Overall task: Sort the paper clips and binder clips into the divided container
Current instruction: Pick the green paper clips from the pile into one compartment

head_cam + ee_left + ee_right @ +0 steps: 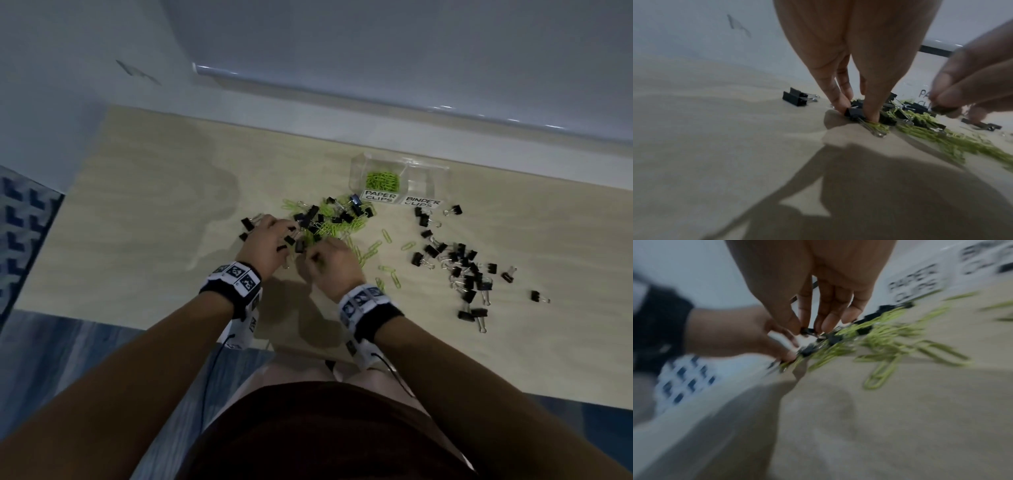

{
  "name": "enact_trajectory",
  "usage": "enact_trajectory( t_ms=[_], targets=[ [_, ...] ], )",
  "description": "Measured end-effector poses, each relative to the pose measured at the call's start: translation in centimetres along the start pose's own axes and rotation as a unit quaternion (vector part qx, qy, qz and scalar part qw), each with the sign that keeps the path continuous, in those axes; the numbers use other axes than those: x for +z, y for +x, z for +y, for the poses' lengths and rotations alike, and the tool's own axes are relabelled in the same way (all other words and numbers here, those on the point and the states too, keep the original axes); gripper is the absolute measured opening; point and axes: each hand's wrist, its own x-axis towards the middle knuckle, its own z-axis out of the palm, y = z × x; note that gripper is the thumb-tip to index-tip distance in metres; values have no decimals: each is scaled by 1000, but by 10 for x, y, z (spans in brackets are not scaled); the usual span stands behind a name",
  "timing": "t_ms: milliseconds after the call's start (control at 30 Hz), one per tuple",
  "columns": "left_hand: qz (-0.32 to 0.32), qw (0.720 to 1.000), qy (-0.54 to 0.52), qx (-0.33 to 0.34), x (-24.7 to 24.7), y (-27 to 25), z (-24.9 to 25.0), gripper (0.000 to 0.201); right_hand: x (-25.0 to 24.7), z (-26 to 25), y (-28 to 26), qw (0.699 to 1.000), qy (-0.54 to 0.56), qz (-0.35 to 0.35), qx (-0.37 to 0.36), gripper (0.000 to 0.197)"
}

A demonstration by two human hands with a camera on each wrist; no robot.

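wooden table [137, 205], scattered clips [459, 267], divided container [397, 178]

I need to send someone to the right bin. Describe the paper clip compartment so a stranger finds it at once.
On the wooden table, near its far edge, stands a clear divided container. Its paper clip compartment is the left half, above the "PAPER CLIPS" label. It alone holds green paper clips; the half beside it looks empty.

On the table [144, 212], both hands worked at a mixed heap [329, 219] of green paper clips and black binder clips, the left hand [265, 245] spread over its near edge and the right hand [330, 263] just beside it. A clear divided container [399, 178] behind the heap held green paper clips in its left compartment. More black binder clips [462, 270] lay scattered to the right.
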Motion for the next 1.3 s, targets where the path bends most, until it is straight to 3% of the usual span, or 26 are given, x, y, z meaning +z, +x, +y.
enact_trajectory(
  t_ms=[133, 267, 333, 433, 533, 700, 833, 933, 1033, 1133, 1200, 1300],
  targets=[
    [34, 996, -82, -25, 1, -10, -9, 48, -43, 43, -15, 986, 51, 128, 96, 4],
    [19, 999, -49, 7, -2, -18, -18, 43, -75, 93, -23, 975, -50, 163, 141, 9],
    [-7, 998, -29, 55, 0, -22, -25, 48, -77, 103, -19, 977, -97, 141, 127, 12],
    [-42, 994, 26, 100, 0, -24, -28, 56, -65, 92, -6, 988, -123, 76, 49, 17],
    [-63, 991, 57, 104, -5, -22, -23, 46, -49, 67, 8, 993, -119, -2, -26, 27],
    [-71, 990, 75, 98, -12, -18, -22, 39, -34, 46, 23, 985, -152, -80, -21, 31],
    [-34, 997, 10, 68, -18, -21, -19, 38, -35, 47, 29, 988, -120, -93, -17, 18],
    [16, 996, -89, 4, -19, -22, -19, 36, -38, 49, 29, 989, -111, -89, -35, 7],
    [18, 983, -169, -75, -14, -23, -21, 34, -41, 52, 26, 991, -85, -79, -61, 6],
    [7, 968, -224, -111, -8, -23, -22, 29, -46, 58, 24, 992, -76, -80, -59, 17],
    [19, 971, -205, -119, -6, -21, -18, 23, -49, 61, 22, 996, -56, -41, -62, 18],
    [93, 976, -162, -114, -9, -17, -13, 15, -61, 67, 18, 998, 2, 68, -16, 14]
  ],
)
